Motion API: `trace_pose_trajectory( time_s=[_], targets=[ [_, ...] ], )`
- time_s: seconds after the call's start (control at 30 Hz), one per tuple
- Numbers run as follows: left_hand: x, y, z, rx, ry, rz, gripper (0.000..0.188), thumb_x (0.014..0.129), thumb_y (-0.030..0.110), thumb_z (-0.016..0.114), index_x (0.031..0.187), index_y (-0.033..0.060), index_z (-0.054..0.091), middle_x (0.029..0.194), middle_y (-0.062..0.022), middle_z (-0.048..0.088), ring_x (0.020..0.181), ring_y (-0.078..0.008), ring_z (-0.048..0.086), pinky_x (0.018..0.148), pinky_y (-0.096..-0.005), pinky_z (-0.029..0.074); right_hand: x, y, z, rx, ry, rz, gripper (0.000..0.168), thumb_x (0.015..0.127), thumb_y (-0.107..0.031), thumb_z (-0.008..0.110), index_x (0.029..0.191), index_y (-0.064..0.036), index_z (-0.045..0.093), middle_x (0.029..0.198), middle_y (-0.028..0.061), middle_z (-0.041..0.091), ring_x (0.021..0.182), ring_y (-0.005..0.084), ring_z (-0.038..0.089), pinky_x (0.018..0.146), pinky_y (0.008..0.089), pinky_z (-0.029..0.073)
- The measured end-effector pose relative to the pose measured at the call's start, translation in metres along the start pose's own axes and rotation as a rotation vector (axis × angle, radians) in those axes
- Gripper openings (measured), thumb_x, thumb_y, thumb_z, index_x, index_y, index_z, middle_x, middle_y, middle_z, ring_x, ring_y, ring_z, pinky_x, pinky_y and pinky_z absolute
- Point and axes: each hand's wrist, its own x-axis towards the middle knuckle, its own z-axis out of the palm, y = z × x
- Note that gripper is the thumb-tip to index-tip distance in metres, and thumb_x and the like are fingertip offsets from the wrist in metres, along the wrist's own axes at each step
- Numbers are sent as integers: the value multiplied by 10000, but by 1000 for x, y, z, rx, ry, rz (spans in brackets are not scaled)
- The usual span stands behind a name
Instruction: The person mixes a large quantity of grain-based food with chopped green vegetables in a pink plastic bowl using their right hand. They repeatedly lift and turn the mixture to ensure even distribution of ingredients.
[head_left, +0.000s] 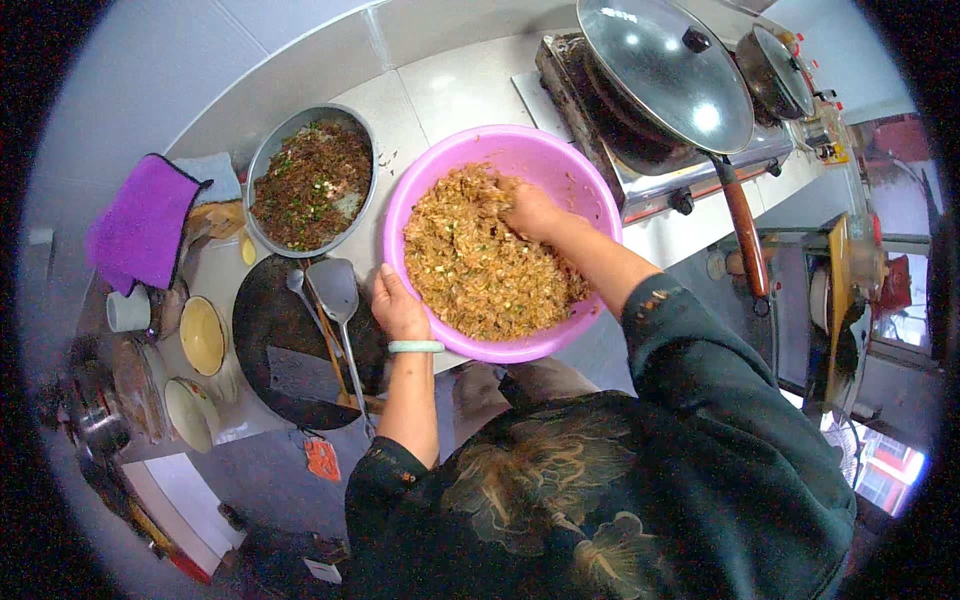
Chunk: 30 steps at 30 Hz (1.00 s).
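A pink plastic basin (581, 176) on the counter holds a moist brown mixture of chopped food (480, 277) with green and pale bits. My left hand (399, 306) grips the basin's near left rim, the thumb showing on top; a pale green bangle (416, 346) circles that wrist. Inside the basin, my right hand (529, 210) is sunk into the mixture near the far side. Its fingers curl around a clump and are partly hidden by food. To the left of the basin stands a round metal pan (259, 180) with dark shredded food (311, 187) and chopped greens.
A round dark board (259, 315) carries a metal spatula (334, 289), a spoon (296, 281) and chopsticks (330, 345). Bowls (202, 335) and a purple cloth (150, 221) lie further left. At right, a lidded wok (660, 75) sits on a gas stove (630, 184), its wooden handle (742, 225) jutting out.
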Motion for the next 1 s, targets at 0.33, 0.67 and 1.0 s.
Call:
trace_pose_trajectory(
  time_s=[0.33,0.67,1.0],
  targets=[
    [-70,-17,-13,-404,22,-321,447,971,386,368,1194,2,420,1201,-129,503,1044,-246,519,858,-404,470,-122,-20,-40,137,112,-50,672,790,-384,638,1331,-68,394,1311,270,415,1246,386,378,1056,430,279],
    [-109,5,-65,-243,-504,-526,362,955,352,440,1199,85,428,1059,-81,564,902,-196,597,763,-386,535,-79,9,-3,302,358,265,830,733,-492,685,1355,-48,362,1291,237,456,1234,340,415,1033,365,316],
    [-32,27,-70,-98,-677,-499,408,960,180,420,1337,46,338,1024,-119,576,790,-223,650,647,-346,573,19,34,20,102,27,242,570,650,-322,725,1115,-27,577,843,214,647,780,286,631,706,381,488]
  ],
)
